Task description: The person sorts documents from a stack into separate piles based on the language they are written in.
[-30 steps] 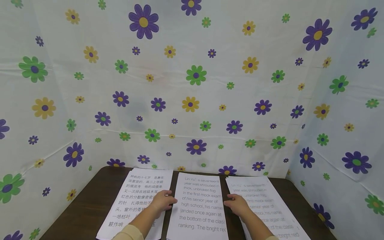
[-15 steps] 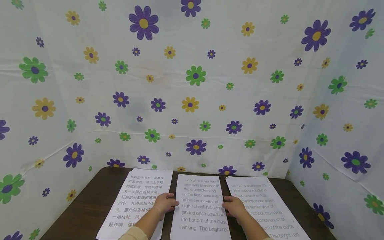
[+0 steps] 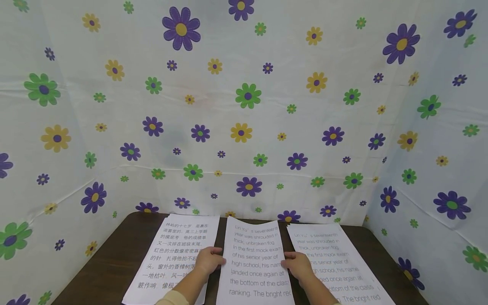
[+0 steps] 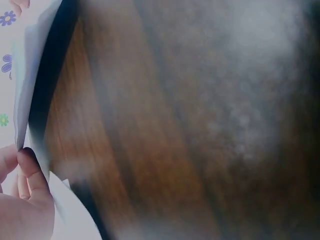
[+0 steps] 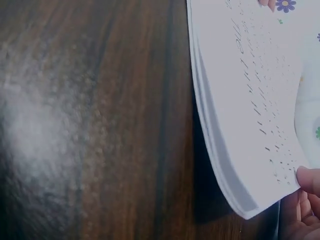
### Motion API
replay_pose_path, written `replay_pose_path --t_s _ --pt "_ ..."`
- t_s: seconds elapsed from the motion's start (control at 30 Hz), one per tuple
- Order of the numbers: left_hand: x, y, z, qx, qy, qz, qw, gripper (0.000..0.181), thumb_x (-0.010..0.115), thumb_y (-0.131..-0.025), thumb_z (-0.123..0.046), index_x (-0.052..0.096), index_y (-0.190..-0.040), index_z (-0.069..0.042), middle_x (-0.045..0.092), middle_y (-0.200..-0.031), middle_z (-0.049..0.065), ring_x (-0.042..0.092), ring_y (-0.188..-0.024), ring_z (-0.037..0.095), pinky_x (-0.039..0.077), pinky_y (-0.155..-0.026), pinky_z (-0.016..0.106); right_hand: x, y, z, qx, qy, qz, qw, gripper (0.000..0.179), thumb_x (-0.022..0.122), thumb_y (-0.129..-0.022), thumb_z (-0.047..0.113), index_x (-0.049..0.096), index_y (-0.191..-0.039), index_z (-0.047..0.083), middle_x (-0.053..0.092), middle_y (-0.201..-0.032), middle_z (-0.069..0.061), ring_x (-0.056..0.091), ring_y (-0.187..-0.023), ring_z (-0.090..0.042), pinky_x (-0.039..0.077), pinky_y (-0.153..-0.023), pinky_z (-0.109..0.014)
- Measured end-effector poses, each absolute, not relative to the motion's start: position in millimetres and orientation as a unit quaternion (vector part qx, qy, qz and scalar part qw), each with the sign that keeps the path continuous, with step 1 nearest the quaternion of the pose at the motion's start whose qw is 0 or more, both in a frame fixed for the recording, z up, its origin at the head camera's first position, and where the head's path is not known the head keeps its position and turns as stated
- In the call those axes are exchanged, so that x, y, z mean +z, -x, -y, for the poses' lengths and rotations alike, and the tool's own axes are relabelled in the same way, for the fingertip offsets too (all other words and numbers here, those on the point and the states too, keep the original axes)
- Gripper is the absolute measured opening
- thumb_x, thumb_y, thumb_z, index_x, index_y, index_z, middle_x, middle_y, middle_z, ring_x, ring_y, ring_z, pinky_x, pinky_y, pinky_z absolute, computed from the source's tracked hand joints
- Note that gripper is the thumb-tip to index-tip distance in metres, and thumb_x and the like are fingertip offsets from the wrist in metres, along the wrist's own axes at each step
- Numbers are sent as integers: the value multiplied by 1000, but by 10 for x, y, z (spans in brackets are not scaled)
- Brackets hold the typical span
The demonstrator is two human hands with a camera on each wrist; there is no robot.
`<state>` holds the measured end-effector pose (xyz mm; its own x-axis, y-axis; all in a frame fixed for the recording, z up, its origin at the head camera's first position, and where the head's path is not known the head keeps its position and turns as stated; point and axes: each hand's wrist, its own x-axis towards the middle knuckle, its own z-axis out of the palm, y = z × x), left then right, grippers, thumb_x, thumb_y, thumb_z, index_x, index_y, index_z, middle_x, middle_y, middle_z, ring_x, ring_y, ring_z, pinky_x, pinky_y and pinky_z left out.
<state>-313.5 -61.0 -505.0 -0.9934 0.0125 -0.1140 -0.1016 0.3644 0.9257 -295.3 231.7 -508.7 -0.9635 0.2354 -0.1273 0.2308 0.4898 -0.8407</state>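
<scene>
A middle stack of printed sheets (image 3: 253, 258) with English text is bent, its far edge curving. My left hand (image 3: 207, 261) pinches its left edge, and my right hand (image 3: 299, 267) pinches its right edge. In the left wrist view, the thumb and fingers of the left hand (image 4: 27, 195) grip the edge of the sheets (image 4: 32, 75) above the brown table. From the right wrist view, the right hand (image 5: 305, 200) holds the near side of the sheets (image 5: 235, 125), whose layered edge stands off the table with a shadow beneath.
To the left lies a stack of papers with Chinese text (image 3: 167, 250), partly under the left forearm. A stack with English text (image 3: 335, 254) lies to the right, partly behind the right arm. Both rest on the dark brown table (image 3: 103, 258). Flower-patterned cloth (image 3: 213, 110) encloses the back and sides.
Both hands have come in against the middle stack's edges and taken hold of it. The stack shifted slightly right, and its flat far edge now curves.
</scene>
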Motion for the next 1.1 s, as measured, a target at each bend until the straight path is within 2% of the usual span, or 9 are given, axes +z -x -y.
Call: replay_pose_path --t_s 0.3,0.57,0.63,0.87,1.1 --pt "-5046 3158 646 583 26 -811 50 32 68 -81 -8 66 -109 7 68 -95 12 68 -78 14 61 -74 34 -5078 2939 -2274 490 154 858 24 27 70 -82 11 68 -104 -4 68 -90 -11 63 -79 -19 55 -70 -35" --pt "-4970 3120 661 600 49 -798 30 23 67 -81 -9 68 -98 7 67 -85 12 66 -70 13 61 -68 31 -5068 2950 -2234 496 170 851 40 21 68 -83 15 69 -95 -3 66 -84 -10 60 -74 -18 54 -64 -30" --pt "-4941 3107 660 601 56 -797 32 22 67 -81 -10 68 -96 7 67 -84 11 66 -70 12 61 -68 29 -5072 2958 -2233 495 174 850 43 21 69 -83 16 69 -94 -2 66 -83 -9 60 -74 -18 55 -64 -31" --pt "-4926 3113 672 587 69 -807 14 26 68 -81 -13 68 -98 7 68 -89 14 68 -77 17 61 -75 34 -5051 2959 -2215 501 178 845 55 21 70 -83 17 70 -93 -2 66 -85 -10 62 -74 -17 59 -67 -34" --pt "-4925 3147 694 617 66 -784 24 28 67 -84 -13 67 -105 5 68 -89 10 65 -76 15 59 -70 31 -4964 2950 -2199 525 151 835 67 26 66 -88 19 68 -103 -2 66 -90 -10 60 -77 -17 57 -66 -31"
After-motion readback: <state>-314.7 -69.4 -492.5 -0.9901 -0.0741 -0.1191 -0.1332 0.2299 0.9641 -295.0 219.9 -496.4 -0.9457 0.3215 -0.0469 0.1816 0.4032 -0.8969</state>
